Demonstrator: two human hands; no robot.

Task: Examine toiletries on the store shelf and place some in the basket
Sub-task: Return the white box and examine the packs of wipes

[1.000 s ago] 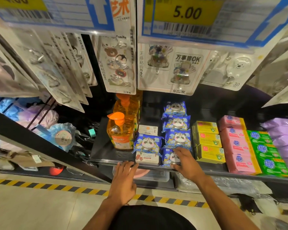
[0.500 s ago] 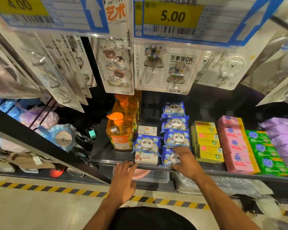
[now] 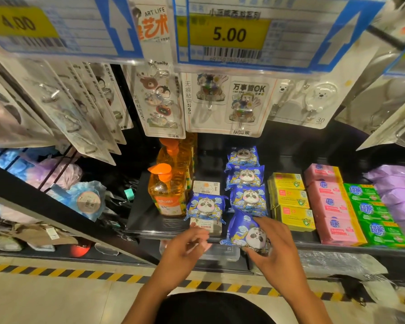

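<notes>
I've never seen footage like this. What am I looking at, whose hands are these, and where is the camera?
There is no machine: a person wears a camera on the head, looking down at their own hands in a shop. The right hand grips a blue panda packet, tilted at the front of the shelf. The left hand hovers beside it, holding nothing. On the shelf sit an orange soap bottle, more panda packets, yellow boxes, pink boxes and green boxes. Hook cards hang above. No basket shows.

Panda packet [image 3: 248, 232] now off shelf
</notes>
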